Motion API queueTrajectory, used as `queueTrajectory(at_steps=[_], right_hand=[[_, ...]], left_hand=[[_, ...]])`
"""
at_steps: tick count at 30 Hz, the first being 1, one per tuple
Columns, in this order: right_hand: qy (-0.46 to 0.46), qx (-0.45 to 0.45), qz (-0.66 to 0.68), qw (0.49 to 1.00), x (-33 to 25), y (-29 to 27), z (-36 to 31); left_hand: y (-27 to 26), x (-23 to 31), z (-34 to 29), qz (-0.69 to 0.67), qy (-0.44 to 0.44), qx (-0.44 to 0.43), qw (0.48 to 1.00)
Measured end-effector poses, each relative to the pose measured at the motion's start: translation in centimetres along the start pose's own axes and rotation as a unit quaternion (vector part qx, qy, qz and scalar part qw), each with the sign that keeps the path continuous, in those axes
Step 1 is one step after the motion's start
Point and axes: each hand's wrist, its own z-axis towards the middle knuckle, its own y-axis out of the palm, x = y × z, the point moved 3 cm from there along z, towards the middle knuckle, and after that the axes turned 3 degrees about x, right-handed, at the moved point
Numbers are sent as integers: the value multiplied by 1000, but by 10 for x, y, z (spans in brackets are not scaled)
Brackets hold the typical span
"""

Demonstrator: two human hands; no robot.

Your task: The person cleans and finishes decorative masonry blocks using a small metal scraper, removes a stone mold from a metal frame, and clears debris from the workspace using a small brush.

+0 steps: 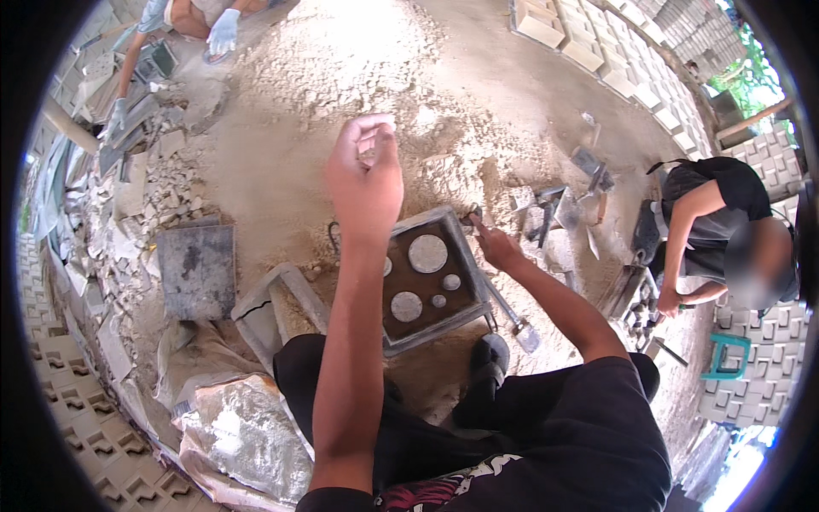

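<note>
Between my feet lies a box-shaped mould point(435, 327) with a grey rim and a brown face. Several pale round discs, such as the large disc point(427, 253), are set in that face. My left hand point(367, 175) is raised over the mould's far left side, its fingers curled closed; what they hold, if anything, cannot be made out, though the fingertips look whitish. At the mould's far right corner, my right hand point(499, 246) has its fingers closed at a small metal fitting point(472, 215). My left forearm hides part of the mould's left side.
A flat brush point(524, 333) lies right of the mould. Left are a dark square plate point(196, 271), a broken grey frame point(271, 299) and rubble point(171, 183). A pale sand heap point(341, 51) lies ahead. Co-workers crouch right point(717, 222) and far left point(200, 17).
</note>
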Motion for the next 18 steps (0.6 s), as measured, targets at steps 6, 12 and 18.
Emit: queueTrajectory(at_steps=[6, 12, 18], right_hand=[[-48, 101, 128, 985, -4, -64, 1], [42, 7, 190, 981, -31, -123, 27], [47, 52, 220, 973, -51, -140, 44]], left_hand=[[7, 1, -6, 11, -8, -20, 1000], [12, -3, -11, 75, 14, -47, 996], [7, 7, -12, 83, 23, -42, 995]])
